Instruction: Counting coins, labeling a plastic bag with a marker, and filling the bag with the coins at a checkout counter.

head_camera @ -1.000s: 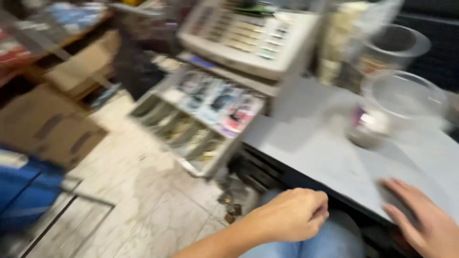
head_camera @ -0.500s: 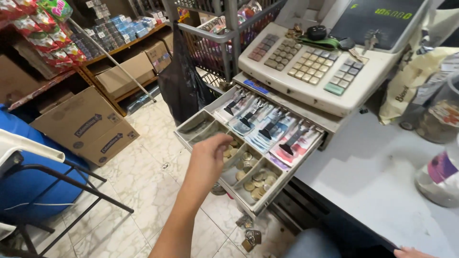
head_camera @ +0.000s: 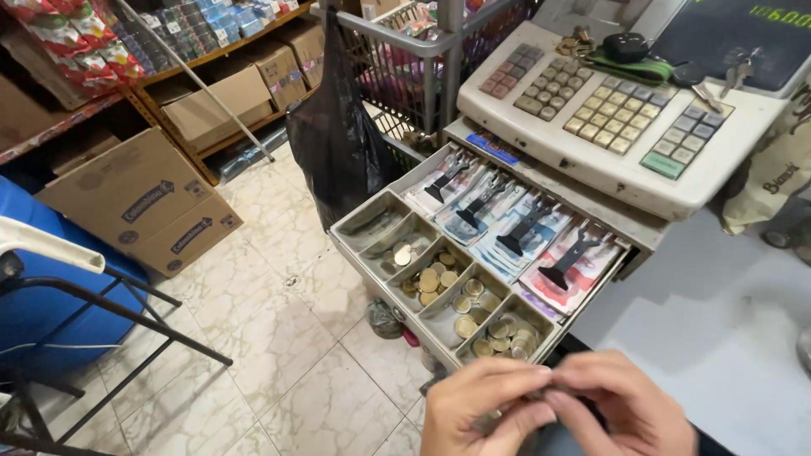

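Meeting fingertip to fingertip, left hand (head_camera: 483, 407) and right hand (head_camera: 627, 409) below coin drawer (head_camera: 376, 221).

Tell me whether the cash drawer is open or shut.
Open. The cash drawer sticks out under the register, showing clipped banknotes and coins.

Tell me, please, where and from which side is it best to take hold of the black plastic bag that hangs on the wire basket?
Probably the bunched top of the black plastic bag, where it narrows under the wire basket. Come from the open floor side, on the left: there the gathered neck is thin enough for one hand, while the body below is wide and slack. The cash drawer crowds its right side.
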